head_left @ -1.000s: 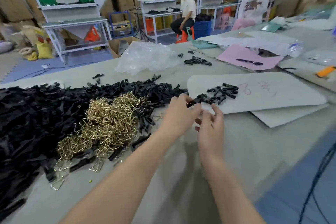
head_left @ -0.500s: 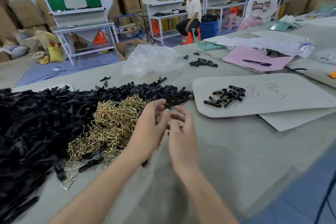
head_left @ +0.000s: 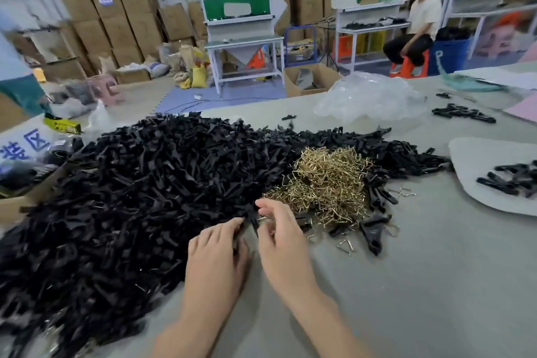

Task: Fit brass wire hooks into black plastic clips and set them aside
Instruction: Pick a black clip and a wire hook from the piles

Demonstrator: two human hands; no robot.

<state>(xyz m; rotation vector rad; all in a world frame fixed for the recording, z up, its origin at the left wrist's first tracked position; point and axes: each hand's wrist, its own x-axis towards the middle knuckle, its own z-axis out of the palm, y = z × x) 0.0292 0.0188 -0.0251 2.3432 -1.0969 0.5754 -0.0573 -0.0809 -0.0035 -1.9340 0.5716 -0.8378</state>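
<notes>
**Two bare hands at the edge of a heap of black clips and brass hooks**

The view is from a head-worn camera looking down over a grey table (head_left: pixel 406 285). A very large heap of black plastic clips (head_left: pixel 145 197) covers the left and middle of the table. A smaller tangle of brass wire hooks (head_left: pixel 328 183) lies against the heap's right side. A few loose hooks and clips are scattered on the table just in front of it.

Both forearms reach in from the bottom edge. The left hand (head_left: pixel 216 253) lies palm down at the near edge of the black heap, its fingertips bent in among the clips. It is not possible to tell whether they grip one. The right hand (head_left: pixel 282 235) is just beside it, at the near left corner of the brass tangle, with the forefinger raised and the other fingers curled under. Something dark shows between the two hands, but it is not possible to tell whether the right hand pinches a clip or a hook.

At the right edge a white board (head_left: pixel 479 160) lies on the table. A small cluster of black clips (head_left: pixel 511 180) rests on it, well apart from the heap. Farther back lie a crumpled clear plastic bag (head_left: pixel 369 99) and another small group of clips (head_left: pixel 462 112).

Beyond the table are stacked cardboard boxes (head_left: pixel 116 17), a white metal workbench (head_left: pixel 241 17) with shelves, and a person (head_left: pixel 424 14) seated on a red stool
</notes>
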